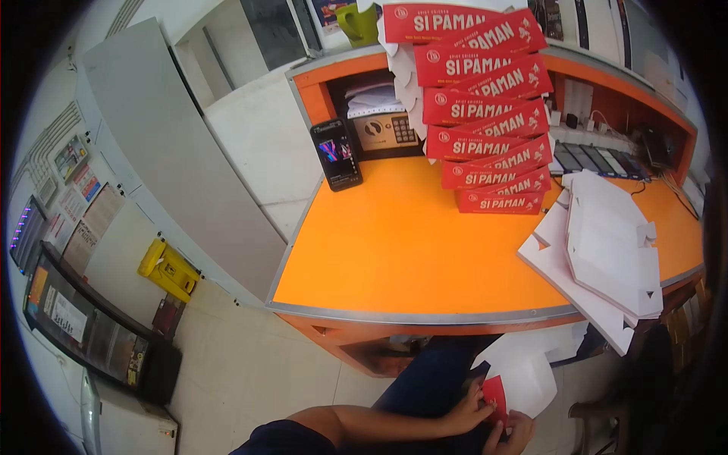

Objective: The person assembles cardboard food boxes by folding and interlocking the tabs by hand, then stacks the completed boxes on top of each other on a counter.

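Observation:
Low at the bottom of the view, over my lap, a partly folded cardboard food box [531, 383] shows its white inside and a red panel. My left hand [469, 413] comes in from the left and pinches the red panel, fingers curled over its edge. Close beside it, my right hand [516, 434] grips the panel's lower right corner; part of that hand is cut off by the frame. On the desk ahead rises a tall, leaning stack of folded red boxes [485, 136]. Flat white box blanks [614, 243] lie in a loose pile to its right.
The orange desk [379, 250] has a metal-trimmed front edge, over which the blanks overhang. A phone [335, 155] leans upright by a small safe [385, 130]. Several phones [599, 161] with cables lie behind the blanks. A yellow bin [171, 269] stands at the left.

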`<state>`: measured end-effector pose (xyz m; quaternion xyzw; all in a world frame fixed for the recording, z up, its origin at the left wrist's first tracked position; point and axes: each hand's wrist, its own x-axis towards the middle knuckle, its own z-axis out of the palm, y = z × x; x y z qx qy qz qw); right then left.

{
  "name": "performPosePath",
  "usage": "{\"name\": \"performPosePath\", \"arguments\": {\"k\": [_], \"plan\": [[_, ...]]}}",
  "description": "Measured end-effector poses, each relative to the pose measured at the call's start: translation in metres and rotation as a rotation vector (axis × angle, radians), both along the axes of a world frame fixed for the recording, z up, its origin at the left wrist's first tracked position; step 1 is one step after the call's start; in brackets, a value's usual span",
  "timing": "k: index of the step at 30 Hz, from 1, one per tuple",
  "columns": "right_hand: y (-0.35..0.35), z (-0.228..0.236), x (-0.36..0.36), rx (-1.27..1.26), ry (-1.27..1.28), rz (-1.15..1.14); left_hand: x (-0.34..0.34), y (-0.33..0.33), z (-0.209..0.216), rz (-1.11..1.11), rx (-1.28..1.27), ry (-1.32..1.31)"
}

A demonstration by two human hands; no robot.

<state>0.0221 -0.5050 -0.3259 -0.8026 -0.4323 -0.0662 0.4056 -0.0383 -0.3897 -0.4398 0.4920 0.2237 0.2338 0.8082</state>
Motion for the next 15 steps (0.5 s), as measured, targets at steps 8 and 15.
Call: {"name": "performPosePath", "arguments": {"k": [8,15], "plan": [[-0.025,-0.006,-0.013,0.152,0.1,-0.047,-0.005,-0.01,-0.042,-0.226,0.148,0.135],[-0.054,0.009,-0.017,0.001,-0.091,-0.074,0.0,-0.008,-0.006,-0.422,0.626,0.212]]}}
